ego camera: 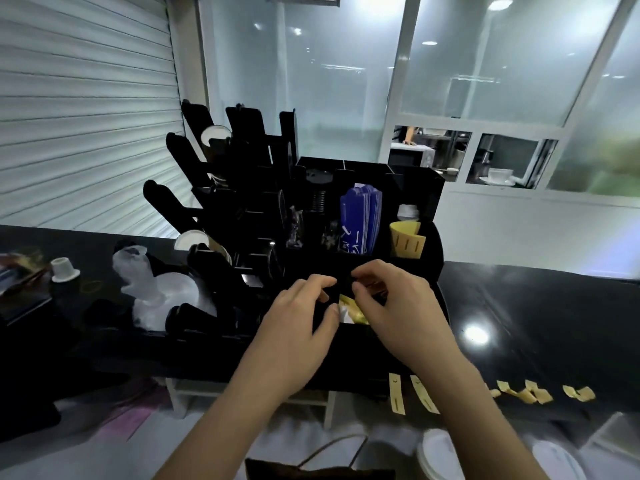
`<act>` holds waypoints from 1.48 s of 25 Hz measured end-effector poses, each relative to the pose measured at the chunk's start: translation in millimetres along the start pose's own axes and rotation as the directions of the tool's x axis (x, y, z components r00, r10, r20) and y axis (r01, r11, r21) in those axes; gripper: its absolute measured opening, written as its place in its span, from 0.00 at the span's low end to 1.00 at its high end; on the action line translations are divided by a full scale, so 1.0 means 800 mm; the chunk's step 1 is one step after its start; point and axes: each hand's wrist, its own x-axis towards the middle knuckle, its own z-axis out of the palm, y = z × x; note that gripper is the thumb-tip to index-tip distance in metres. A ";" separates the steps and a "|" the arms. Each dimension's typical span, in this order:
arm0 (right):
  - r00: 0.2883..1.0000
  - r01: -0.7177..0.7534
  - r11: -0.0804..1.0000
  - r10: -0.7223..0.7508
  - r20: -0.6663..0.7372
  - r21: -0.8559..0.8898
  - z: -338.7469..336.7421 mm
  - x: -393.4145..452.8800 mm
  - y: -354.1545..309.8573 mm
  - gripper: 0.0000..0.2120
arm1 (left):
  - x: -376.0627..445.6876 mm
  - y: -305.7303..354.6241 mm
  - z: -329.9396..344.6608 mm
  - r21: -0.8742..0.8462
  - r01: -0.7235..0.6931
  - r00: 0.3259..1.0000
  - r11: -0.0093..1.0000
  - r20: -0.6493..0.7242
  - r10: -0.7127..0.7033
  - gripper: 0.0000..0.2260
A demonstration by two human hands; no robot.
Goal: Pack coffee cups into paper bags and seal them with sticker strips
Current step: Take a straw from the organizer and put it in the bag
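Note:
My left hand [304, 313] and my right hand [394, 303] meet over the front of a black organiser [408, 202] on the dark counter. Both pinch a yellow sticker strip [351, 310] with a white backing between their fingertips. More yellow sticker strips [396, 393] hang from the counter's front edge at the right, several of them curled [535, 393]. A brown paper bag [318, 469] with a handle shows at the bottom edge. Lidded white cups [440, 455] stand low at the right, partly cut off.
The organiser holds blue sleeves [360, 220], a yellow holder [407, 239] and black cup racks [221, 188] with lids. A small white cup [64, 270] and clear plastic wrap [152, 285] lie at the left. The glossy black counter [519, 306] stretches right.

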 end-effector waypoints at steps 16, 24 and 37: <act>0.992 0.116 0.905 -0.084 0.096 -0.409 0.106 0.187 0.032 0.20 | 0.059 -0.034 0.038 -0.095 0.256 0.961 0.962 -0.082 -0.263 0.11; 0.988 0.146 0.842 -0.096 0.123 -0.520 0.110 0.201 0.028 0.10 | 0.056 -0.040 0.031 -0.107 0.274 0.955 0.956 -0.085 -0.284 0.11; 0.994 0.007 0.995 0.004 -0.108 0.100 0.007 0.190 -0.005 0.09 | 0.047 -0.014 0.021 -0.122 0.214 0.971 0.969 -0.079 -0.224 0.11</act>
